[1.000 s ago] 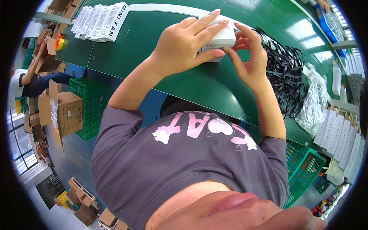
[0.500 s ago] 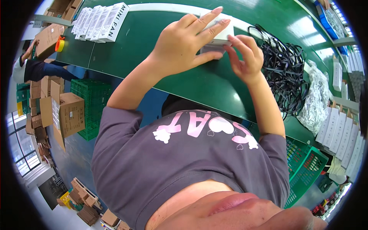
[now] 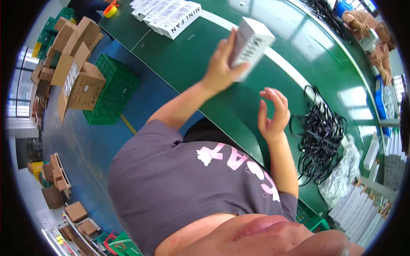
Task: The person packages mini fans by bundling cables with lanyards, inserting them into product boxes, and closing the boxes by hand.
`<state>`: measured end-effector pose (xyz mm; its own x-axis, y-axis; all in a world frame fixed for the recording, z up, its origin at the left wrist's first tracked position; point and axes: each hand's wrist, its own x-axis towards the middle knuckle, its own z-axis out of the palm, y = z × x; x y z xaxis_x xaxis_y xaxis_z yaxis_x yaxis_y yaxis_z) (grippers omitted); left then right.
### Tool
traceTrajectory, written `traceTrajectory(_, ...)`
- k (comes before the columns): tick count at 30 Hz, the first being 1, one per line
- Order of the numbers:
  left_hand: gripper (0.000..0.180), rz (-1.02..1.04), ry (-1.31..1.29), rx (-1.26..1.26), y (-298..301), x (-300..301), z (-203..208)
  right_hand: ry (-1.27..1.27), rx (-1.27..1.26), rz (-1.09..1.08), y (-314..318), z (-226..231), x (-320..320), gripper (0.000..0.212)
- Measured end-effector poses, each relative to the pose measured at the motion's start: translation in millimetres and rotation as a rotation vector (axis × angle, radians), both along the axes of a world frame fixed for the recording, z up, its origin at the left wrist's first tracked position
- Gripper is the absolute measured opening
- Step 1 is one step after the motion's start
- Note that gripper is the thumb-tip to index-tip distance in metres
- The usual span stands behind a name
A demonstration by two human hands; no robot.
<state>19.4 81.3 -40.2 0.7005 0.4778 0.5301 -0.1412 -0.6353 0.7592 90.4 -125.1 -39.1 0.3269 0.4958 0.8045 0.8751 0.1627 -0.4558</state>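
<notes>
My left hand (image 3: 223,64) is closed around a white carton (image 3: 255,45) with dark lettering, thumb on the near side and fingers behind. The carton stands tilted above the green table (image 3: 179,57). To its lower right, my right hand (image 3: 274,112) is raised with nothing in it, its fingers apart and slightly curled. Closest to that hand is a tangle of black straps (image 3: 322,141) on the table. A row of similar white cartons (image 3: 181,19) lies at the table's far left.
Clear plastic bags (image 3: 339,179) lie beyond the straps, near stacked long white boxes (image 3: 354,209). Orange tape (image 3: 110,10) sits at the far-left corner. On the floor at left are a green crate (image 3: 113,81) and an open cardboard box (image 3: 87,87). Across the table, another person's hands (image 3: 363,30) hold a carton.
My left hand has lifted the carton and tilted it. My right hand has come off it and now stands apart. The whole view has turned, bringing a co-worker into sight.
</notes>
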Motion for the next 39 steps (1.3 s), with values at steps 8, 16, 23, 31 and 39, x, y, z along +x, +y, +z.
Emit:
traceTrajectory(8,0.077,0.847,0.854,0.88,175,-7,-23,0.224,-0.39,0.131,12,-21,-12,0.035)
traceTrajectory(16,0.062,0.174,0.338,0.79,50,73,-76,0.211,-0.462,0.167,11,-31,0,0.02)
traceTrajectory(23,0.051,-0.231,0.116,0.788,-35,140,-59,0.21,-0.418,0.179,14,-40,5,0.016)
traceTrajectory(31,0.029,-0.426,0.053,0.491,-107,215,-58,0.204,-0.354,0.164,3,-43,11,0.015)
traceTrajectory(39,0.023,-0.641,0.137,-0.672,-86,203,-49,0.106,-0.008,-0.538,-31,-25,73,0.035)
